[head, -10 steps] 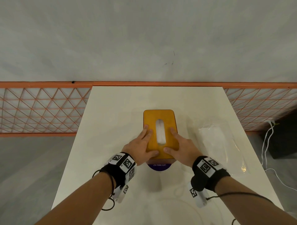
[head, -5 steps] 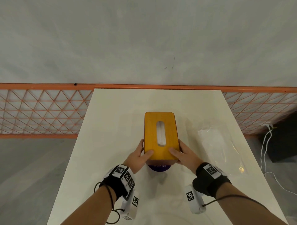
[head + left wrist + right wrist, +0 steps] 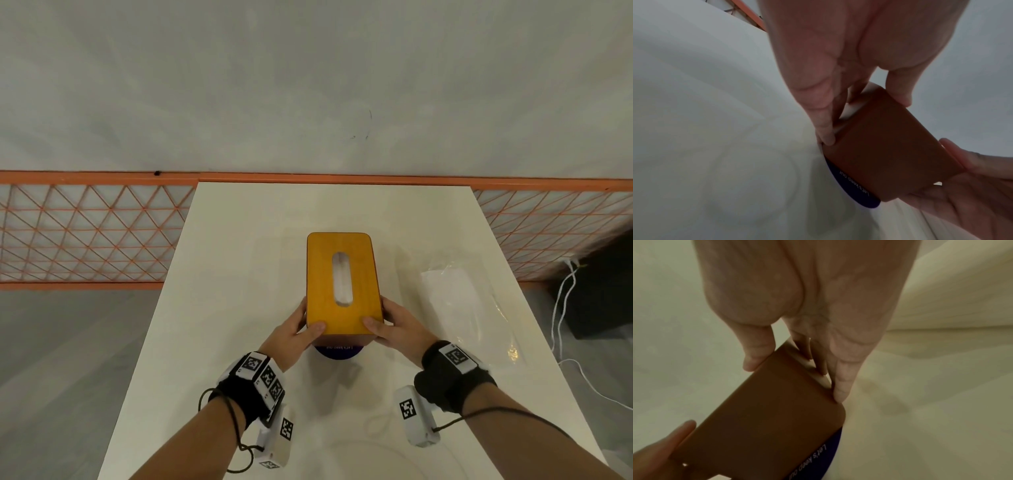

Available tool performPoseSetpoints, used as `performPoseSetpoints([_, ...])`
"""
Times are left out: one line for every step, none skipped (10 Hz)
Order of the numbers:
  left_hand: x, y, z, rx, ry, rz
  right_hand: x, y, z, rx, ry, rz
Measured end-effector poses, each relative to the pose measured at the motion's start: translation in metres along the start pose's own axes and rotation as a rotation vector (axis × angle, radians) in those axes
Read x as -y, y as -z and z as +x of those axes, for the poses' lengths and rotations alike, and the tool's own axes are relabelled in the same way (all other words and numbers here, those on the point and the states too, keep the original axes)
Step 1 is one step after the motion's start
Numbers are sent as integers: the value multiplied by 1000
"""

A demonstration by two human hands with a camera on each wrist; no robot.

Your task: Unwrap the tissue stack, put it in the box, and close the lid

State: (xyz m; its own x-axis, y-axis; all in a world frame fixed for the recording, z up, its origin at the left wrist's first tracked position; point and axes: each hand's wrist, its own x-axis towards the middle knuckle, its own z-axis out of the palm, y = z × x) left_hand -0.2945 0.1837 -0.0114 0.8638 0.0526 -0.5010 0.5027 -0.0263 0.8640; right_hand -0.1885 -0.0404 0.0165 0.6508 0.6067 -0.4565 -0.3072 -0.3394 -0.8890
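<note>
The tissue box (image 3: 342,322) stands mid-table with its orange wooden lid (image 3: 322,274) on top; white tissue (image 3: 342,279) shows through the lid's oval slot. My left hand (image 3: 294,330) grips the box's near left corner, thumb on the lid, fingers down the side. My right hand (image 3: 394,325) grips the near right corner the same way. In the left wrist view my left hand (image 3: 838,104) holds the brown box end (image 3: 890,146); the right wrist view shows my right hand (image 3: 807,345) on the box (image 3: 766,418). A dark blue round thing (image 3: 337,352) with white lettering lies under the box's near end.
The empty clear plastic wrapper (image 3: 462,301) lies on the white table (image 3: 239,274) to the right of the box. An orange mesh fence (image 3: 85,236) runs behind the table. White cables (image 3: 561,308) hang off the right side by a dark object.
Both hands slid back from lying flat on the lid to gripping the box's near corners. The box's near end looks slightly raised and closer to me.
</note>
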Motion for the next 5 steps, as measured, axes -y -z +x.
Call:
performPoseSetpoints([-2,-2,-2,5,-16,-35,1,-3,-1,-20,-1,9])
performPoseSetpoints([-9,-3,-7,12,-13,-22,1,-5,-3,-36,-19,23])
performPoseSetpoints([-8,-4,-8,-32,-2,34,4,-6,-5,-17,-59,58])
performPoseSetpoints([-16,-5,-17,-120,23,123,11,-8,-7,-34,-108,14])
performPoseSetpoints([-22,-3,-25,-278,-6,210,18,-9,-7,-116,-147,-71])
